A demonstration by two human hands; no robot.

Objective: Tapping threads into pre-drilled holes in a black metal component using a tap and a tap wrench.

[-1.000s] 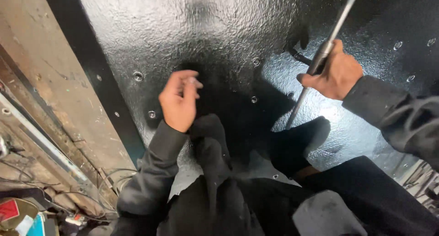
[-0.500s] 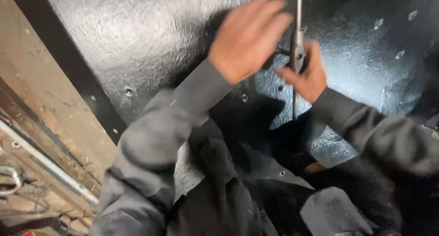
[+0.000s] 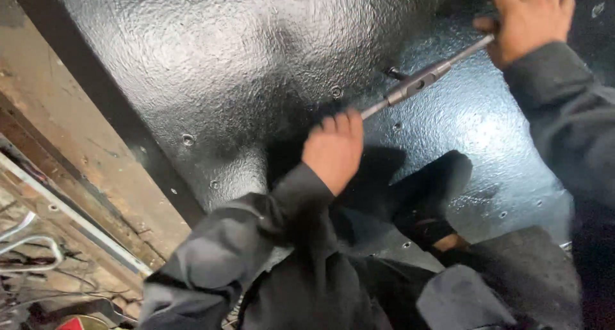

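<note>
Now the long metal bar tool (image 3: 419, 80) runs slantwise across the black textured panel (image 3: 211, 67), one end low and the other high, with a hand at each end. The left hand (image 3: 334, 149) is curled closed over the lower end, knuckles up, so the bar comes out from under its fingers toward the upper right. The right hand (image 3: 528, 19) is wrapped shut over the upper end near the top edge of the view. Between the two hands sits the thicker middle section of the tool (a dark stub drops from it to the panel). Small bolt heads dot the panel, one (image 3: 336, 92) just below the bar. A dark sleeve (image 3: 237, 253) covers the left arm.
</note>
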